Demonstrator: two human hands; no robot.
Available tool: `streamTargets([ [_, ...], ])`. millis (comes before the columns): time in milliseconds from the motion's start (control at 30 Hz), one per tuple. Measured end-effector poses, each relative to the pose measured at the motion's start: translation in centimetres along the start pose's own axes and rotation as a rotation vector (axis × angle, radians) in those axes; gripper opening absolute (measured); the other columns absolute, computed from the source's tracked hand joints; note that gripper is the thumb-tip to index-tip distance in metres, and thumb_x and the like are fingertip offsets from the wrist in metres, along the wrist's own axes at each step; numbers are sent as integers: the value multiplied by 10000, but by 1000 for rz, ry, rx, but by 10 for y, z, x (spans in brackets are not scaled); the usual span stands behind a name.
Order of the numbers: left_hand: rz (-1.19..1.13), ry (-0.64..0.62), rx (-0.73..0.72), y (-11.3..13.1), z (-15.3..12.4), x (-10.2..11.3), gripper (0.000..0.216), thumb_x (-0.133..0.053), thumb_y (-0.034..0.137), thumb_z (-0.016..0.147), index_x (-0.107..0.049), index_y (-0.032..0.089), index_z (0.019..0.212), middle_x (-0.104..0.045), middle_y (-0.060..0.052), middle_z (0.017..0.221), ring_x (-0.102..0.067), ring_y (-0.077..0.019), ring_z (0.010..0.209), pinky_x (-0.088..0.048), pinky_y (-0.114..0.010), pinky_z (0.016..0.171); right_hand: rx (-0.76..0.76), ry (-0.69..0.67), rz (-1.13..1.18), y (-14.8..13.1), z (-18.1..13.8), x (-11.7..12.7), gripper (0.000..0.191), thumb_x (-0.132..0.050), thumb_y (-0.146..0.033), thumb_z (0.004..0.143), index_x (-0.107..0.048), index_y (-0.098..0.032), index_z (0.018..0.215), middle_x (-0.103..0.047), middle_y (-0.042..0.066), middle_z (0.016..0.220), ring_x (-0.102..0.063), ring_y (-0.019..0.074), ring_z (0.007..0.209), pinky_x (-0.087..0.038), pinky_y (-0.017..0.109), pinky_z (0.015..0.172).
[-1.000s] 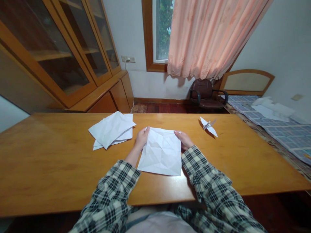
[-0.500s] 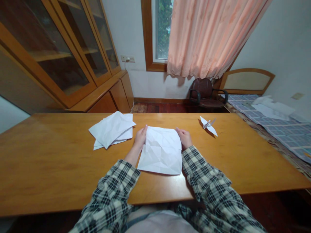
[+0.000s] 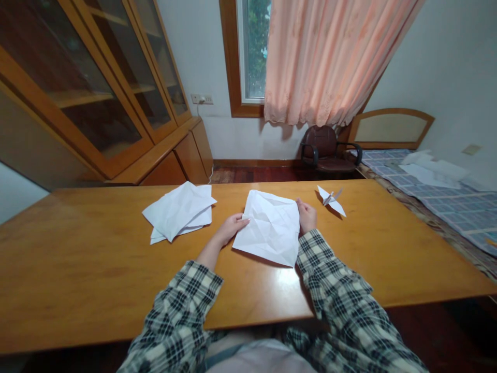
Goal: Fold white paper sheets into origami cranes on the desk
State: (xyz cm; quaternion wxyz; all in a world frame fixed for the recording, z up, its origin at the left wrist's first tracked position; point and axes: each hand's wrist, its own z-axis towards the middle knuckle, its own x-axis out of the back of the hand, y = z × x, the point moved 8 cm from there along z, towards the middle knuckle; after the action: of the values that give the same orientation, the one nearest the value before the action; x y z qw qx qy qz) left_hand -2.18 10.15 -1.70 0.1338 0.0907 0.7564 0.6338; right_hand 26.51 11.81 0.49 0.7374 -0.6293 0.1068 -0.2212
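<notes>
A creased white sheet of paper [image 3: 269,228] is held between my hands above the table, slightly turned. My left hand [image 3: 232,228] pinches its left edge, thumb on top. At the far right corner, my right hand [image 3: 307,215] grips the sheet with curled fingers. To the left lies a stack of creased white sheets [image 3: 180,210]. A folded white paper crane [image 3: 331,199] stands on the table just beyond my right hand, its wings spread.
The wooden table [image 3: 97,274] spans the view. Behind it are a glass-door cabinet [image 3: 128,103] at left, a brown armchair [image 3: 324,147] and a pink curtain [image 3: 326,62]. A bed [image 3: 435,186] with a checked cover stands at right.
The paper has moved right and a little away from me, and has turned slightly clockwise. My left hand has slid down its left edge; my right hand has shifted right with the corner.
</notes>
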Motion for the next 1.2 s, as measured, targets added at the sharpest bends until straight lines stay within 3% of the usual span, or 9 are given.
streamTargets([
  [100, 201, 186, -160, 15, 1, 16, 414, -649, 559, 706, -617, 169, 841, -654, -38, 741, -595, -194, 690, -461, -280, 612, -2, 13, 14, -2, -1, 0, 576, -541, -708, 744, -468, -185, 514, -419, -47, 439, -357, 85, 432, -265, 227, 404],
  [233, 566, 596, -430, 55, -18, 51, 257, -517, 443, 853, -573, 200, 793, -596, -22, 732, -558, -183, 727, -448, -278, 715, -87, -7, 141, 0, -3, -4, 544, -578, -716, 710, -574, -176, 641, -474, -46, 412, -424, 88, 362, -327, 208, 370],
  [367, 637, 953, -492, 84, -51, 99, 202, -452, 363, 911, -532, 194, 833, -562, -23, 748, -544, -179, 747, -445, -278, 766, -114, 23, 227, 3, -1, -2, 545, -594, -717, 695, -591, -172, 679, -487, -45, 414, -438, 78, 347, -342, 189, 354],
  [533, 650, 1380, -387, 100, -107, 166, 314, -504, 289, 892, -489, 138, 1166, -617, -105, 1014, -594, -207, 895, -466, -313, 806, -140, 54, 283, 8, 1, 1, 558, -593, -730, 683, -587, -172, 672, -486, -46, 421, -439, 73, 350, -350, 184, 345],
  [600, 663, 1427, -332, 99, -122, 184, 388, -543, 282, 865, -477, 136, 1218, -625, -121, 1016, -605, -245, 887, -468, -370, 802, -142, 58, 291, 9, 1, 1, 561, -599, -733, 675, -584, -172, 667, -489, -45, 423, -438, 71, 351, -349, 181, 343],
  [733, 915, 1405, 48, 84, -130, 208, 554, -603, 346, 826, -424, 159, 1317, -655, -144, 972, -614, -315, 856, -466, -463, 776, -131, 57, 274, 8, 2, 2, 565, -585, -739, 686, -578, -175, 658, -494, -40, 422, -436, 72, 346, -342, 183, 341],
  [867, 1121, 1382, 129, 79, -127, 210, 619, -652, 346, 787, -437, 138, 1330, -579, -222, 1158, -539, -372, 1059, -418, -523, 873, -93, 56, 225, 4, 1, 3, 592, -556, -759, 691, -580, -168, 661, -495, -38, 424, -441, 78, 349, -356, 191, 359],
  [1033, 1173, 1405, 42, 83, -125, 196, 483, -651, 314, 783, -548, 160, 1230, -438, -199, 1311, -412, -394, 1183, -363, -571, 941, 68, 79, -2, -7, 4, 14, 570, -483, -714, 780, -605, -161, 714, -520, -25, 466, -503, 113, 434, -409, 223, 462],
  [1200, 1178, 1358, -336, 103, -112, 154, 376, -581, 255, 838, -586, 146, 1198, -387, -182, 1367, -344, -372, 1261, -270, -569, 1055, 352, 259, -412, -25, 14, 43, 362, -475, -473, 867, -641, -158, 932, -648, 79, 840, -572, 188, 743, -477, 337, 742],
])
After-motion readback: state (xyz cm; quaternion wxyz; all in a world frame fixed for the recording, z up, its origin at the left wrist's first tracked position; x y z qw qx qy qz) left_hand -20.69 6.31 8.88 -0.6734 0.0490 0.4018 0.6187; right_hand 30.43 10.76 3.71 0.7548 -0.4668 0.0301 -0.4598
